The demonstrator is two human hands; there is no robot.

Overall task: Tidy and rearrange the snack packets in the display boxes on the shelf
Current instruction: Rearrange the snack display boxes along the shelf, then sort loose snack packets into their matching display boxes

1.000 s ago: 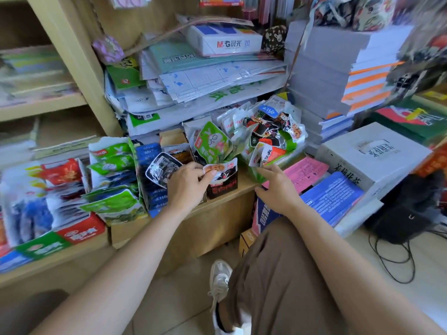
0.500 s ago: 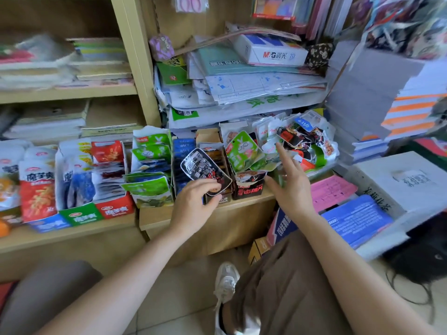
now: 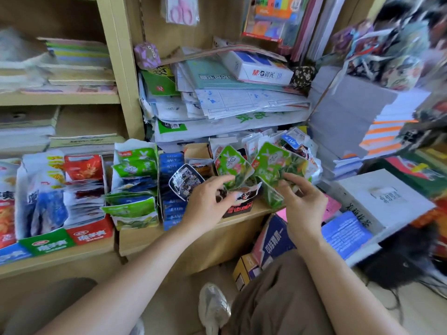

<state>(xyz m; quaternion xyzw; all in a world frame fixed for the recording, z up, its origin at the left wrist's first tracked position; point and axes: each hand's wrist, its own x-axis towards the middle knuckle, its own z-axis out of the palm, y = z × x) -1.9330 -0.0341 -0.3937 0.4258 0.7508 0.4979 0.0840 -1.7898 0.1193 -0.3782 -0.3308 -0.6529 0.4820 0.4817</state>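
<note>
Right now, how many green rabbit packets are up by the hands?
2. The left green packet leans above the left hand; the right green packet is in the grip of the right hand. More may be hidden in the pile.

Light wood shelf [image 3: 121,68] unit, its upright post sits up-left of the grip. Paper stacks [image 3: 242,105] piled right above the grip, grey reams [image 3: 350,112] up-right. Tan floor [image 3: 179,293] below, cardboard boxes [image 3: 273,238] just under-right. Soft even light btw.
</note>
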